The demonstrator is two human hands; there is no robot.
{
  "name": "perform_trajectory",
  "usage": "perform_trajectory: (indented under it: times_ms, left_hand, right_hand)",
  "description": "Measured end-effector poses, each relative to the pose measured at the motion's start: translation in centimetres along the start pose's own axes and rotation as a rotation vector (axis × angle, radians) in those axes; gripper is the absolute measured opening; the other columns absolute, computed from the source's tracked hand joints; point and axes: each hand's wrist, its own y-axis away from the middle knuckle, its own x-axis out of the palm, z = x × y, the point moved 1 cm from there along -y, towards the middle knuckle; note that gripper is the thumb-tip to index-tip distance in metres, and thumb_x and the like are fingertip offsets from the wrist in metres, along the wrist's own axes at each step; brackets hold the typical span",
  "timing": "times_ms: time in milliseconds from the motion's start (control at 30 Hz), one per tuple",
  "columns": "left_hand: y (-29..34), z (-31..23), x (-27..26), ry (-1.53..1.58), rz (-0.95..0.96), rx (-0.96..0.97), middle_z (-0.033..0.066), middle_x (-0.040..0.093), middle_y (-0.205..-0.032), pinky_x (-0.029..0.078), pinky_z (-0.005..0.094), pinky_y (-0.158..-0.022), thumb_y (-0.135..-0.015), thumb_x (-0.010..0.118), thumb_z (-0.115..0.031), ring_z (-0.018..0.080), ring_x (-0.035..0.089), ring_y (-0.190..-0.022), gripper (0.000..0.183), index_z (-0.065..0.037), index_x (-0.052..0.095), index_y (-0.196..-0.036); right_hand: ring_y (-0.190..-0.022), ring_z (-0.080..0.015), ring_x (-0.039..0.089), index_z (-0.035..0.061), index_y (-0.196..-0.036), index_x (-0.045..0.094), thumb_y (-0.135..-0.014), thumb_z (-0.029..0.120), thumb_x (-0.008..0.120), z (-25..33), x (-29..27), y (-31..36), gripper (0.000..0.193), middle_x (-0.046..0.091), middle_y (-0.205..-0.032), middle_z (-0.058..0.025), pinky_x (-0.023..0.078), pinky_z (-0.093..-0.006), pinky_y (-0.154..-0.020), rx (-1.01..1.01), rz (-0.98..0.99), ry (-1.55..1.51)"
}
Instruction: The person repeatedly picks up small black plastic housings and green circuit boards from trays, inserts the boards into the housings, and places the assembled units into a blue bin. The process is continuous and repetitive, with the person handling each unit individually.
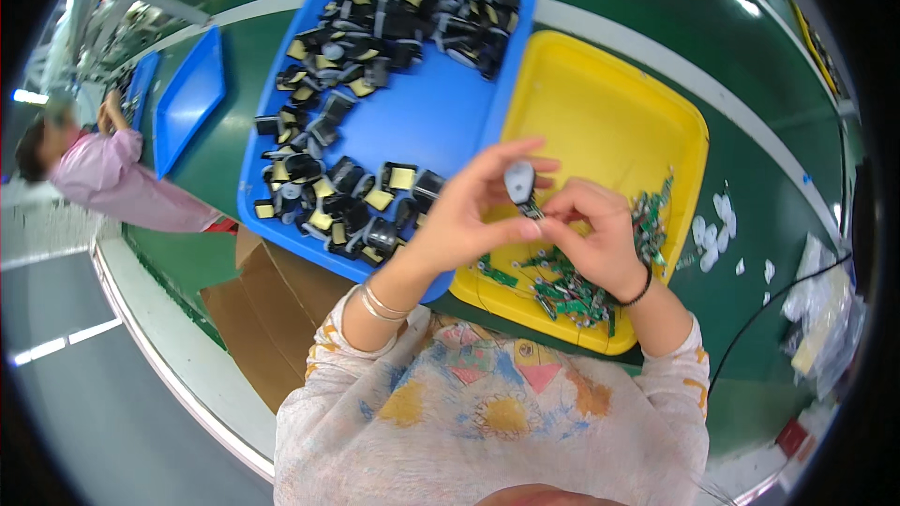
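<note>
Over the yellow tray (562, 66), my left hand (461, 211) holds a small black part with a light grey oval cap (518, 178) between its thumb and curved fingers. My right hand (600, 230) is closed in a pinch at the lower end of that part, touching it. Whatever else lies between the right fingertips is too small to make out. Beneath and beside the right hand, many small green circuit boards (572, 298) with thin wires lie in the yellow tray. A large blue tray (441, 112) on the left carries many similar black-and-grey parts (375, 37), some with pale yellow pads.
White oval pieces (710, 242) lie right of the yellow tray on the green table (750, 187). Beyond them are clear plastic bags (830, 309) and a black cable (769, 319). A cardboard box (267, 314) stands below the blue tray. Another person (117, 173) in pink works at far left.
</note>
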Motion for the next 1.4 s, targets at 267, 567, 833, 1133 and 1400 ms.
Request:
perform_trajectory:
  times_ms: [267, 567, 833, 1133, 1400]
  left_hand:
    - [0.3, 0.1, -0.5, -0.098, -0.039, 0.041, 0.0131, 0.054, -0.112, 0.039, 0.0332, -0.093, -0.073, 0.064, 0.0, 0.0204, 0.05, -0.108, 0.046, 0.003, 0.045, -0.115]
    - [-1.1, -2.3, -3.1, -0.887, 0.072, 0.186, 0.0207, 0.029, -0.135, 0.022, 0.0436, -0.103, -0.078, 0.062, -0.027, 0.034, 0.024, -0.128, 0.069, -0.003, 0.027, -0.132]
    - [-10.7, -5.0, -15.3, -1.731, -0.461, 0.187, 0.0217, 0.021, -0.138, 0.017, 0.0571, -0.1, -0.075, 0.056, -0.051, 0.0447, 0.015, -0.127, 0.066, -0.028, 0.032, -0.132]
    - [-8.7, -4.4, -14.3, -1.883, -0.168, 0.193, 0.0158, 0.049, -0.096, 0.043, 0.0414, -0.077, -0.071, 0.065, -0.041, 0.0339, 0.047, -0.097, 0.047, -0.024, 0.049, -0.113]
    - [-3.8, -4.1, -11.1, -1.603, 0.007, -0.115, 0.0106, 0.058, -0.084, 0.044, 0.0393, -0.071, -0.077, 0.059, -0.03, 0.0287, 0.056, -0.084, 0.027, -0.013, 0.051, -0.096]
  right_hand:
    - [-0.065, -0.0198, 0.058, 0.0009, -0.081, 0.057, -0.073, 0.001, 0.061, 1.0, 1.3, -0.9, 0.009, 0.056, -0.076, -0.0099, 0.047, -0.0261, -0.057, -0.047, -0.021, 0.105]
    - [-0.066, -0.0281, 0.055, 0.0045, -0.076, 0.056, -0.069, 0.005, 0.063, 0.9, -1.8, -3.9, 0.01, 0.055, -0.071, -0.0109, 0.045, -0.0345, -0.059, -0.232, 0.054, 0.511]
    - [-0.073, -0.0268, 0.055, 0.0043, -0.08, 0.056, -0.074, 0.009, 0.059, -9.3, -12.8, -16.4, 0.008, 0.056, -0.075, -0.0086, 0.044, -0.0345, -0.064, -0.099, -0.216, 1.054]
    - [-0.087, -0.0272, 0.054, 0.0078, -0.095, 0.054, -0.072, 0.007, 0.062, -11.8, -15.9, -16.3, 0.024, 0.056, -0.09, -0.0093, 0.044, -0.0349, -0.075, 0.022, -0.286, 1.053]
    - [-0.095, -0.0314, 0.05, 0.0041, -0.101, 0.055, -0.068, 0.012, 0.065, -0.5, -5.5, -4.8, 0.036, 0.055, -0.098, -0.0142, 0.041, -0.0361, -0.083, -0.242, 0.294, 0.694]
